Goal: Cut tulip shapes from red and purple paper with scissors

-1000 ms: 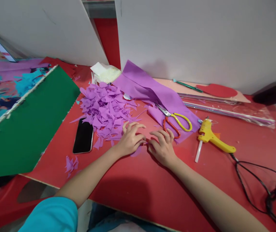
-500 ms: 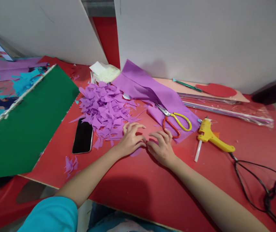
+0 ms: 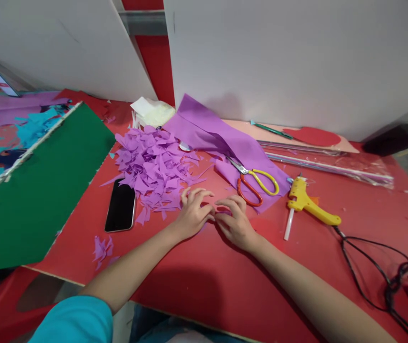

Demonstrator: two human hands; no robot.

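Observation:
My left hand (image 3: 193, 215) and my right hand (image 3: 238, 227) meet low over the red table. Thumbs and index fingers of both pinch a small purple felt-like piece (image 3: 224, 213), mostly covered by the fingers. Just beyond my left hand spreads a heap of purple cut scraps (image 3: 154, 159). Scissors (image 3: 252, 178) with one red and one yellow handle lie on a larger purple sheet (image 3: 221, 136), past my right hand.
A black phone (image 3: 121, 206) lies left of my hands, near a green board (image 3: 50, 190). On the right is a yellow glue gun (image 3: 306, 202) with a black cord (image 3: 357, 271). A green pen (image 3: 271, 130) and red cutout (image 3: 313, 136) lie behind. White panels (image 3: 290, 62) stand at the back.
The purple piece has shifted up between the fingertips, and its edge now shows at my right fingers. My right fingers have drawn slightly away from the scissors. The camera view has tilted a little.

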